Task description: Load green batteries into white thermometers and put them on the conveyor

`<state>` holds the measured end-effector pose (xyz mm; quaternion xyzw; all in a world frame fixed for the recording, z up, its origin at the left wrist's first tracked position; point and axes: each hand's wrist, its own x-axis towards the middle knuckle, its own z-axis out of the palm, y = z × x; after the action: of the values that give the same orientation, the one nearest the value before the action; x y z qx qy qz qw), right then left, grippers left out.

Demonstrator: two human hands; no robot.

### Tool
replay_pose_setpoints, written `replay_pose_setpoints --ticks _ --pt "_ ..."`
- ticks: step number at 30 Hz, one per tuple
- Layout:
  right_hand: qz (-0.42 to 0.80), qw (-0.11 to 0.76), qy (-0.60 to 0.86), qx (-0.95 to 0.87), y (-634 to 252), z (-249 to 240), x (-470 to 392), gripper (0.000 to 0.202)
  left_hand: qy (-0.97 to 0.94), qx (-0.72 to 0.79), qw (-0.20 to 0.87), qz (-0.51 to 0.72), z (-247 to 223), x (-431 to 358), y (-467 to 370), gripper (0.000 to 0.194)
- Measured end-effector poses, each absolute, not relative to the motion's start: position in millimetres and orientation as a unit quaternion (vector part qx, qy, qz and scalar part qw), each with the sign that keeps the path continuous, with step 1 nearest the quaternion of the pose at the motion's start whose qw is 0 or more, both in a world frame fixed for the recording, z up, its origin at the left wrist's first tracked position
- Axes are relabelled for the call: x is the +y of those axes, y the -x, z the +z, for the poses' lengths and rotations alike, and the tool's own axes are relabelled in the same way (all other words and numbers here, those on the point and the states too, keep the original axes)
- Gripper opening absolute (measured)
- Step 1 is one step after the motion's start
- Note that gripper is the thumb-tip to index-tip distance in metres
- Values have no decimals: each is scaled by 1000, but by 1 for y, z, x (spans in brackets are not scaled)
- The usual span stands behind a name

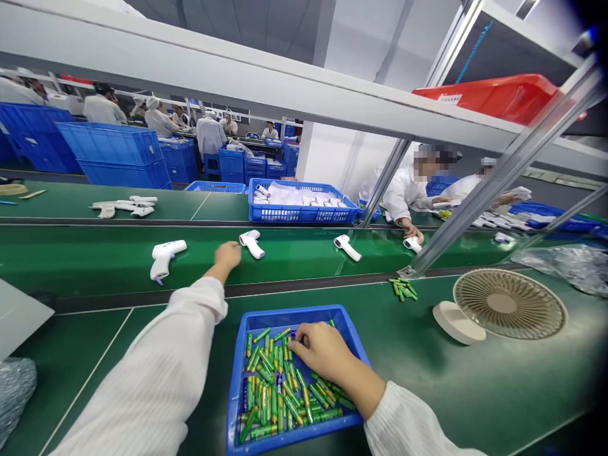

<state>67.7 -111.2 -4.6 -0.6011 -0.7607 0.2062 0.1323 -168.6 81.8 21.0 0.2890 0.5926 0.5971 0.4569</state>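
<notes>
My left hand (228,255) reaches over the green conveyor belt (294,256), its fingers curled. Right beside it lies a white infrared thermometer gun (253,244); whether they touch I cannot tell. My right hand (325,351) is inside a blue tray (234,380), fingers bent down onto many green and gold batteries (278,392). A few blue batteries (247,394) lie among them. The right fingertips are partly hidden, so what they hold does not show. Other thermometer guns lie on the belt, one to the left (164,258) and one to the right (348,247).
A small pile of batteries (403,289) and a beige fan (508,304) are on the right of the bench. Behind the belt stands a blue basket (304,214) of white parts. A metal post (494,171) slants across the right. A co-worker's hand (411,230) touches another thermometer gun.
</notes>
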Motion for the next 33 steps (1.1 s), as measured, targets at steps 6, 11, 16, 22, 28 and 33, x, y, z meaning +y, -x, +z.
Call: replay_pose_setpoints --ticks 6,11,16,22,28,33 --pt "213 98 587 -775 -66 -12 -111 11 -327 818 148 449 8 59 289 46" --pt "207 104 543 -807 -67 -12 -111 12 -234 722 360 542 29 56 260 27" --pt "197 363 536 -736 -73 -8 -108 20 -221 470 562 644 52 7 131 16" --pt "65 597 439 -669 -84 3 -112 24 -183 397 693 573 39 -69 26 47" --pt "41 607 379 -697 -84 4 -115 36 -194 398 726 527 29 -70 24 57" --pt "35 602 337 -723 -86 9 -115 41 -163 378 766 495 29 -66 31 41"
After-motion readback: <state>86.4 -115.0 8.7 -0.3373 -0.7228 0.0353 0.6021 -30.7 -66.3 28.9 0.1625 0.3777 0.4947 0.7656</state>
